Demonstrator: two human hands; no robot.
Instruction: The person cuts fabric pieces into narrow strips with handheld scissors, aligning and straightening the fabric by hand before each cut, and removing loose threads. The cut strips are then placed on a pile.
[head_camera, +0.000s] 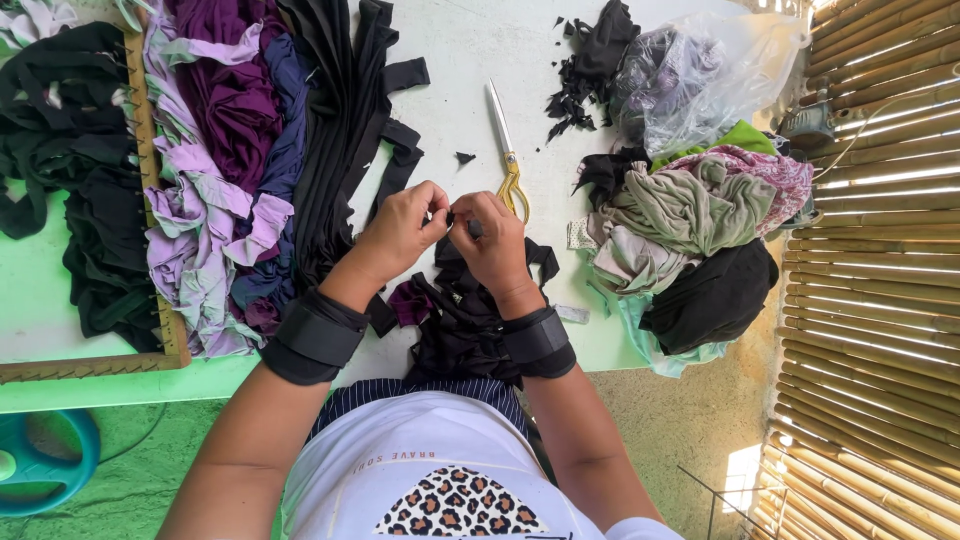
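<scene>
Your left hand and right hand pinch a black fabric strip; far right, a clear plastic bag holds dark scraps.

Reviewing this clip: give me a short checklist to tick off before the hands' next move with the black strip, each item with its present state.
1. Left hand pinching the black fabric strip: ok.
2. Right hand pinching it too: ok.
3. Scissors lying untouched on the table, beyond the hands: ok.
4. Strip pile right below the hands: ok.
5. Strip end between fingertips visible: cannot tell, hidden.
</scene>
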